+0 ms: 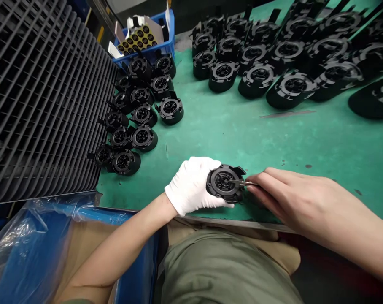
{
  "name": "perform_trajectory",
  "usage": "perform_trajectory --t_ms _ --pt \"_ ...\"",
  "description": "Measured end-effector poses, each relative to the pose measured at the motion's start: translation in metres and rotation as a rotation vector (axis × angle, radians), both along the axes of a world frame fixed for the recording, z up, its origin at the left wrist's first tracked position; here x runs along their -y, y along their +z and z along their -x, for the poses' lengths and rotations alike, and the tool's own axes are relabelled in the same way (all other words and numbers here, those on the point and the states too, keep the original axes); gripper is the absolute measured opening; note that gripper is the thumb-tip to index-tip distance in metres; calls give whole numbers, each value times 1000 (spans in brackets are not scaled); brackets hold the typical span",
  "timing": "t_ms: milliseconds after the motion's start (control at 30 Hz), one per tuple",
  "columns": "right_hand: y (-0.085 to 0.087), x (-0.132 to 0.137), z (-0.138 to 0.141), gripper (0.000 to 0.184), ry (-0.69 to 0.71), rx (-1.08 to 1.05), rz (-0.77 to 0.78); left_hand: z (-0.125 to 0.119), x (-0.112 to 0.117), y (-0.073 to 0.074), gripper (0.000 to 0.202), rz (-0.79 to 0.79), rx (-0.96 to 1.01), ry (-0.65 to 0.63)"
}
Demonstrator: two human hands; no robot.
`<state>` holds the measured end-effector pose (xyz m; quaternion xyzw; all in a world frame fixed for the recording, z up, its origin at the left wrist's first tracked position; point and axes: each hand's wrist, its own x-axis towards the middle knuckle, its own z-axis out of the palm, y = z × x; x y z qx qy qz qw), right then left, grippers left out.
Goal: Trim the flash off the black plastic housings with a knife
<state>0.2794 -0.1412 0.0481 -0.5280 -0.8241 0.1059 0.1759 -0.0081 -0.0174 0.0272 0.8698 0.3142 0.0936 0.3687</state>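
Left hand [196, 185] holds black housing [222, 188], similar parts [143, 137] standing beyond.

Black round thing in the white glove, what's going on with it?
A person's gloved left hand holds the round black part by its side, near the front edge of the green table. Their bare right hand pinches a thin metal tool, its tip at the part's middle. More black parts stand on the table, grouped to the left and far right.
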Motion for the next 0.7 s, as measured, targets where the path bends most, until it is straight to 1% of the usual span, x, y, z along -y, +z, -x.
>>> perform_trajectory --t_ms 100,200,333,467,533,633,700 --pt "6 -3 -4 36 2 22 16 -4 -5 0 83 -12 -15 -13" --pt "9 -5 -5 36 -7 6 30 -5 -7 -5 88 -34 -11 -26" --pt "10 -12 -7 39 21 16 39 -3 -7 -10 87 -28 31 -40" --pt "12 -20 -10 41 86 72 24 -3 -7 -11 87 -30 34 -28" --pt "13 -23 -10 42 113 62 15 -4 -8 -10 85 -32 37 -20" --pt "12 -26 -10 41 125 33 33 -5 -7 -10 81 -23 44 -19" --pt "12 -26 -12 37 133 37 61 -5 -6 -10 82 -12 45 -26"
